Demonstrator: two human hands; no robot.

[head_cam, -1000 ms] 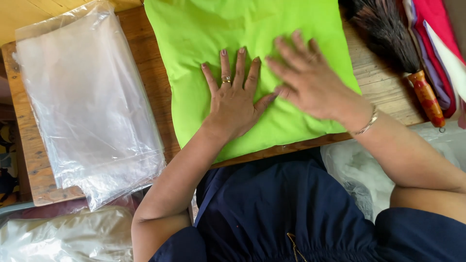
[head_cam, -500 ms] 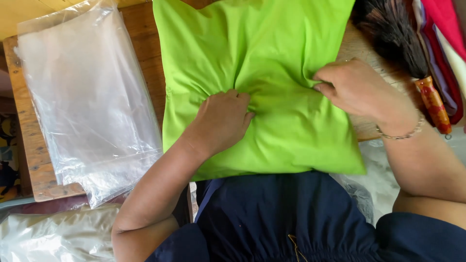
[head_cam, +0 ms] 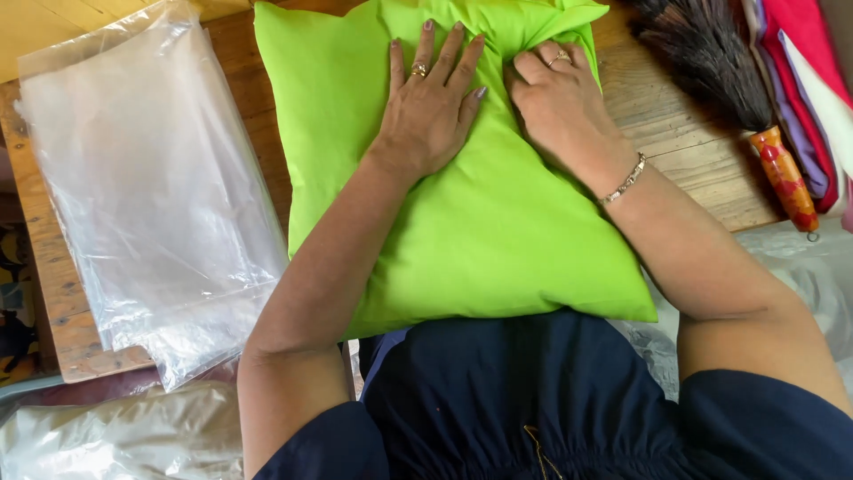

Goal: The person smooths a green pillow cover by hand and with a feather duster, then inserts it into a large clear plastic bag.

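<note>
A bright lime-green cushion (head_cam: 498, 240), plump and square with soft creases, is laid on a wooden table (head_cam: 684, 116), its near edge hanging over toward the person's dark blue lap. The left hand (head_cam: 426, 107) is pressed flat on the cushion's far half, fingers spread wide, a ring seen on 1 finger. The right hand (head_cam: 560, 98) is placed just beside it, fingers curled and bunching the green fabric near the far edge; a bracelet is worn at the wrist. To the left, a stack of clear plastic bags (head_cam: 151, 196) is spread on the table. At the far right, a dark bristle brush with an orange handle (head_cam: 755, 116) is seen beside folded red and purple fabric (head_cam: 809, 80).
</note>
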